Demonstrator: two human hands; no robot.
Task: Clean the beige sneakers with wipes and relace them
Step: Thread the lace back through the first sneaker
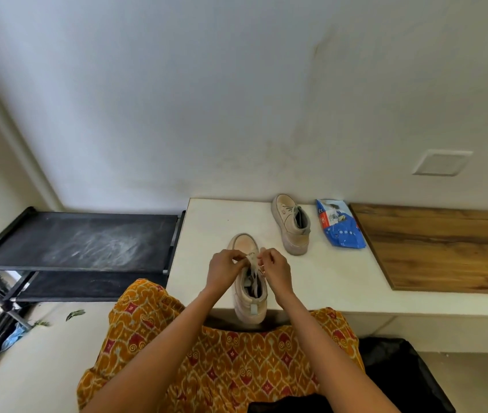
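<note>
A beige sneaker [245, 305] stands on the white ledge [207, 234] at its front edge, heel toward me, toe pointing at the wall. My left hand [223, 271] and my right hand [275, 271] hover over its tongue, each pinching an end of the pale shoelace [253, 263], which runs down into the shoe's opening. The second beige sneaker [292, 223] lies farther back on the ledge, apart from both hands, laced. A blue pack of wipes [339, 223] lies to its right.
A wooden board [445, 248] covers the ledge's right part. A black shoe rack [81, 242] stands to the left of the ledge. A black bag [401, 374] sits on the floor at lower right. My patterned orange garment fills the foreground.
</note>
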